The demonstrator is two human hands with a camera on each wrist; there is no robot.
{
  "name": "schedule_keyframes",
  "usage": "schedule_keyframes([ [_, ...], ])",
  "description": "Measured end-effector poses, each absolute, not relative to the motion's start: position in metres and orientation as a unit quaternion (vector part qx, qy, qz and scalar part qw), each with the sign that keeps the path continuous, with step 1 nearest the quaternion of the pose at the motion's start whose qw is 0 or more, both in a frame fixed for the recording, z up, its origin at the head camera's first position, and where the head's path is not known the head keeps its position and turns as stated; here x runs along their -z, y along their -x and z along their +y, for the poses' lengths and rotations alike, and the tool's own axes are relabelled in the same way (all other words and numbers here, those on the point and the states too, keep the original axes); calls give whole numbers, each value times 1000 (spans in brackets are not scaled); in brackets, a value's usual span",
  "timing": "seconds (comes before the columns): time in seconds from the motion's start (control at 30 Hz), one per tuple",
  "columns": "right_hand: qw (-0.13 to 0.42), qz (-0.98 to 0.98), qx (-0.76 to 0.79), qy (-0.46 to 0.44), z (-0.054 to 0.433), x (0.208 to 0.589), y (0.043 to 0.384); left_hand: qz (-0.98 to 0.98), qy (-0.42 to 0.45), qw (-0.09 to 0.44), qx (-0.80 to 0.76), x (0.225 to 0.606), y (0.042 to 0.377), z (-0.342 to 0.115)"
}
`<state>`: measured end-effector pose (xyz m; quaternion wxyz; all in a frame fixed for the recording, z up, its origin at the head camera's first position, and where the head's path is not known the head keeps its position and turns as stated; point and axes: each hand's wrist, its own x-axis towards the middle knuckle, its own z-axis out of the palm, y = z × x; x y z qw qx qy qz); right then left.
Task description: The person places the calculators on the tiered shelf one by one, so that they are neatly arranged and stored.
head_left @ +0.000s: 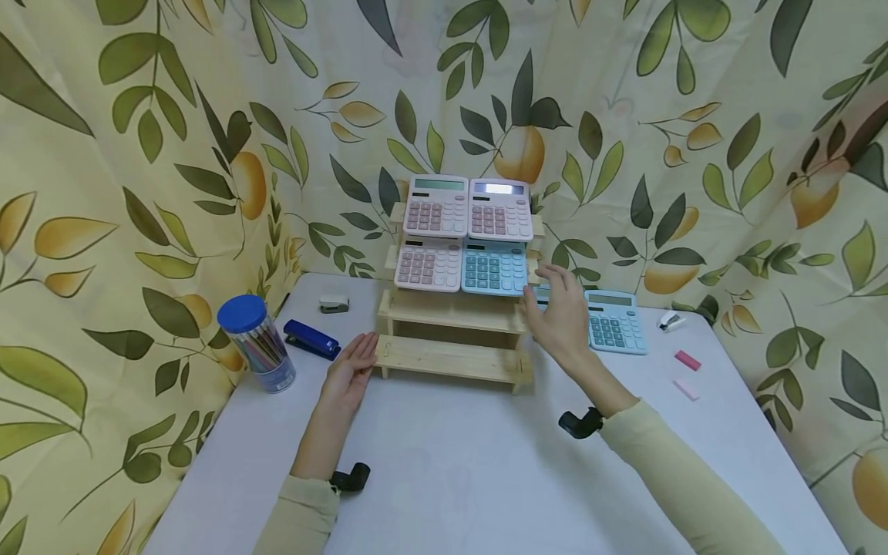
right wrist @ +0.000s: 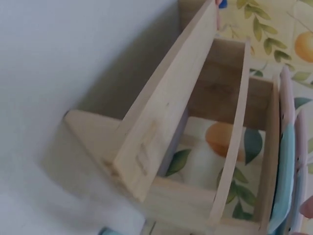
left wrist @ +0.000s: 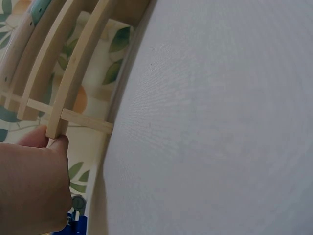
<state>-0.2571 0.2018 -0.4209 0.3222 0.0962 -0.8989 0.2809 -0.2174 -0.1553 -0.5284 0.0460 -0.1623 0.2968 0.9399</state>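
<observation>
Calculator (head_left: pixel 495 267) of blue colour leans on wooden stand (head_left: pixel 451 311), right beside pink calculator (head_left: pixel 428 264); long axis seems to run upward, tilted back. It lies just left of right hand (head_left: pixel 563 314), which is nearer hand; fingers there are loosely bent and spread, no held thing visible, contact with calculator edge cannot be told. Left hand (head_left: pixel 349 368) pinches left end of lowest shelf (head_left: pixel 444 358), well apart from blue calculator.

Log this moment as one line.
Left hand: touching wooden rack; Right hand: beside rack's blue calculator; Rack: three pink calculators, one blue
</observation>
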Motion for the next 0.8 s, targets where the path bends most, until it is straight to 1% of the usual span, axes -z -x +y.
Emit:
schedule_keyframes([
  [0.5, 327, -902, -270, -81, 240, 439, 260, 304, 156, 47, -939, 529, 218, -157],
  [0.8, 297, -920, -252, -34, 264, 453, 264, 298, 164, 47, -939, 528, 218, -156],
])
